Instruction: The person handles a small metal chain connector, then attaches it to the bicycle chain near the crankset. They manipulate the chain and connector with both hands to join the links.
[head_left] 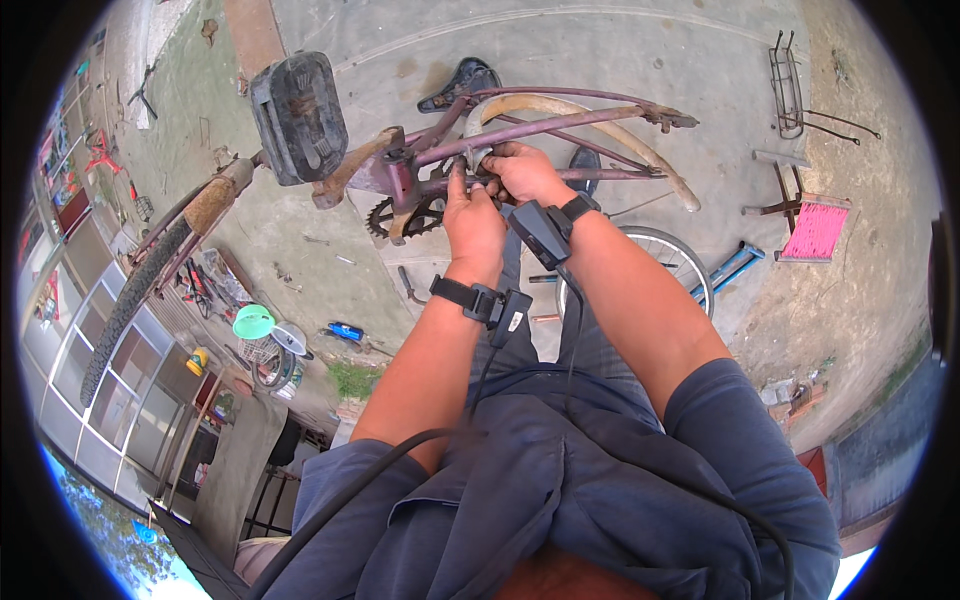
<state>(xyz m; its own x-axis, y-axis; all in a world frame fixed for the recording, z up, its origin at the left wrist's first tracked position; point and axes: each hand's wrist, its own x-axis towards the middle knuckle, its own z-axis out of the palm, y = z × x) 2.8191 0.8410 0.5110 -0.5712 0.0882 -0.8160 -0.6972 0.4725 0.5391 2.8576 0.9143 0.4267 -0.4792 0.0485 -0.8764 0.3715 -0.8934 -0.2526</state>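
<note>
In the middle of the head view lies a rusty purple bicycle frame (550, 126) with a curved, dirty cream mudguard (595, 115) and a toothed chainring (378, 220). My left hand (475, 225) is at the frame beside the chainring, index finger raised along the mudguard's front end, fingers bent round a small part I cannot make out. My right hand (532, 180), just to its right, pinches the front end of the mudguard near a lower tube. A black plastic basket or box (298, 118) sits at the frame's front end, left, and a black saddle (460, 88) lies behind it.
A front wheel (135, 310) extends left. A wire rack (788, 90), pink-seated stool (815, 228), blue tubing (730, 270) and loose wheel (680, 252) lie right. A green bowl (254, 321), several tools and a glazed wall (120, 350) are at left.
</note>
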